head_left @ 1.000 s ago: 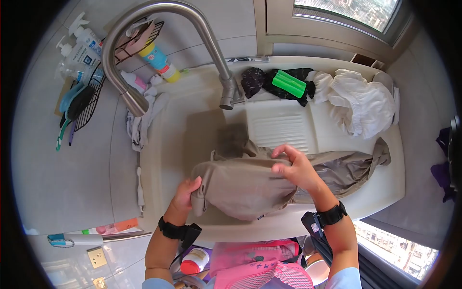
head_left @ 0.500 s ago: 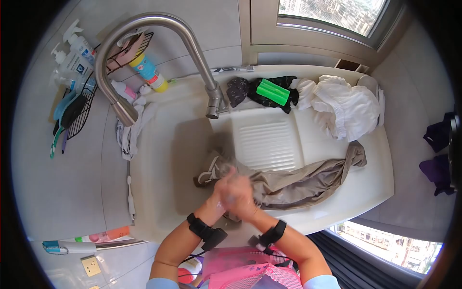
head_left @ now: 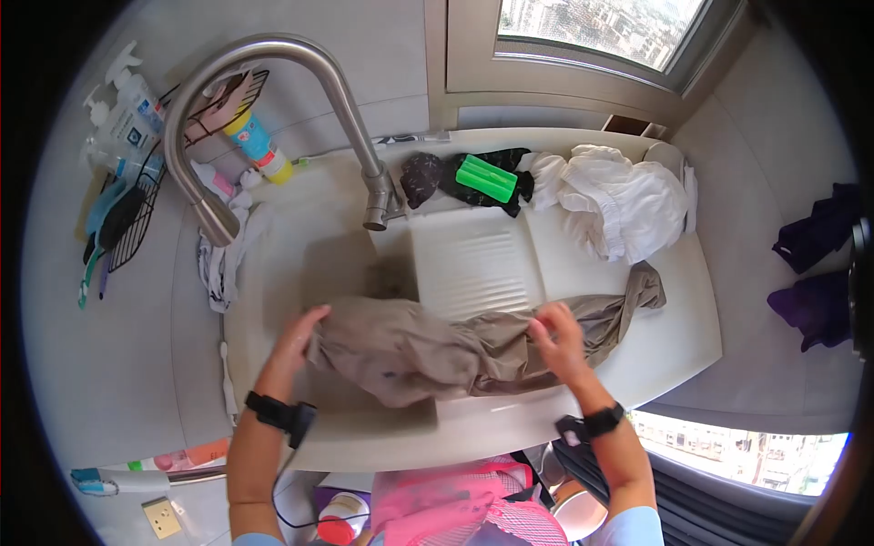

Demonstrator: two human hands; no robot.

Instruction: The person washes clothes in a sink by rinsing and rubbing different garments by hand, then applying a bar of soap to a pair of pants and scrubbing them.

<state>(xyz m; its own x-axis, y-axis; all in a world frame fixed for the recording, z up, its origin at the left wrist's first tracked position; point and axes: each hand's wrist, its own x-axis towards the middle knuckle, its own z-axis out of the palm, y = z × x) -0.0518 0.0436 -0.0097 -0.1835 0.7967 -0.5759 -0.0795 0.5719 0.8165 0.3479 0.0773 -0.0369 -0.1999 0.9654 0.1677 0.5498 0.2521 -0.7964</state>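
Wet taupe trousers (head_left: pixel 401 350) stretch across the sink, the left part bunched up over the basin and one long leg lying to the right. At their left end my left hand (head_left: pixel 296 335) is closed on the cloth edge, its fingers partly hidden and slightly blurred. My right hand (head_left: pixel 559 338) pinches the fabric farther right, fingers curled. Behind the cloth is the ribbed washboard (head_left: pixel 473 268) of the white sink (head_left: pixel 660 355).
A curved metal faucet (head_left: pixel 300 44) arches over the basin's left side. Along the back ledge lie a green soap bar (head_left: pixel 486 178) on dark cloth and a heap of white clothing (head_left: pixel 619 200). Wire racks with bottles (head_left: pixel 127 127) and a brush (head_left: pixel 120 217) hang on the left wall.
My hands were together, rubbing bunched cloth over the basin. Now they are wide apart, and the trousers' left part is spread out between them. The view has shifted slightly.
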